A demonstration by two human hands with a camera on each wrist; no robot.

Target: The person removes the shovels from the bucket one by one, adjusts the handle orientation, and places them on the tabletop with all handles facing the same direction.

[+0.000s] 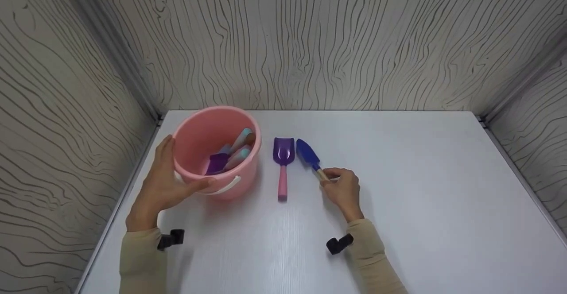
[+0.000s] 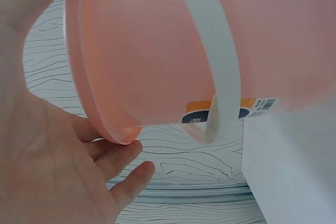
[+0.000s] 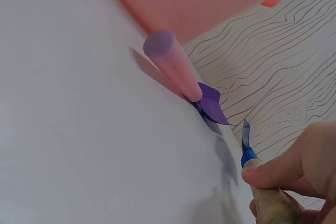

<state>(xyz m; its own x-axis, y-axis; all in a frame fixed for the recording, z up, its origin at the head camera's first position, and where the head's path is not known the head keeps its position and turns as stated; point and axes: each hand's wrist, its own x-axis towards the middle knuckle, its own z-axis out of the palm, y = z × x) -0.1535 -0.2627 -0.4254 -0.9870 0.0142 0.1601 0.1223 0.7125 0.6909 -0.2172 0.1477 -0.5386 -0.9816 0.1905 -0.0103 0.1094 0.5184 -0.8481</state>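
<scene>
A pink bucket (image 1: 215,121) stands at the table's left, with several tools inside, among them a purple one (image 1: 217,163) and handles with light blue ends. The left hand (image 1: 165,183) holds the bucket's rim, thumb at the front and fingers at the left side; the left wrist view shows the hand (image 2: 58,156) at the rim. My right hand (image 1: 343,190) pinches the wooden handle (image 1: 322,175) of a blue trowel (image 1: 306,152). Left of that trowel lies a purple scoop (image 1: 283,151) with a pink handle (image 1: 282,183).
The white table (image 1: 421,187) has wood-grain patterned panels (image 1: 301,41) behind it and at both sides. A white bucket handle (image 1: 226,187) hangs down against the bucket's front. Dark wrist cameras sit on both sleeves.
</scene>
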